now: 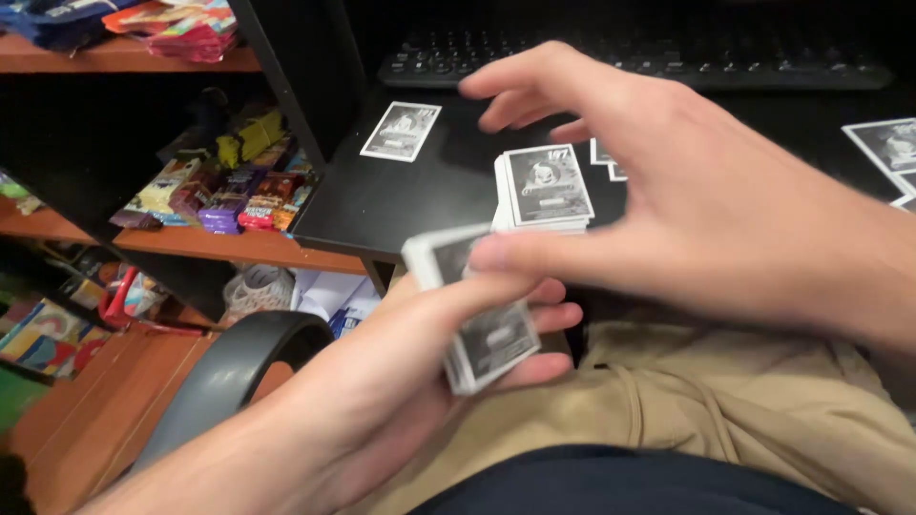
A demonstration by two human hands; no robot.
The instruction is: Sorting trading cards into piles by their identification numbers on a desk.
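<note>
Cards fill your left hand (pixel 420 362). You grip a thick stack of cards (pixel 472 315) there, with your fingers curled under it and your thumb pressed along the top. The stack tilts, so its top end points up and to the left. It sits low in front of you, above your lap and just off the near edge of the black desk (pixel 382 205).

Your right hand (pixel 687 200) is spread wide and holds nothing tight. Its thumb (pixel 534 253) reaches across and touches the top card of the stack in your left hand. Its other fingers (pixel 534 91) stretch out in the air over the desk, apart from each other.

On the desk, just under your right hand, lies a neat pile of cards (pixel 546 191) with a grey picture on top. Near it, by itself, a single card (pixel 401 131) lies flat, further to the left. More loose cards (pixel 887 148) lie at the right edge of the desk, and a few small corners of cards peek out behind your right hand. A dark keyboard (pixel 630 57) sits at the far side of the desk.

To your left, wooden shelves (pixel 229 246) hold bright little packets (pixel 239 195) in many colours. A grey chair arm (pixel 239 367) curves below your left wrist. Your tan trousers (pixel 725 401) show under both hands.
</note>
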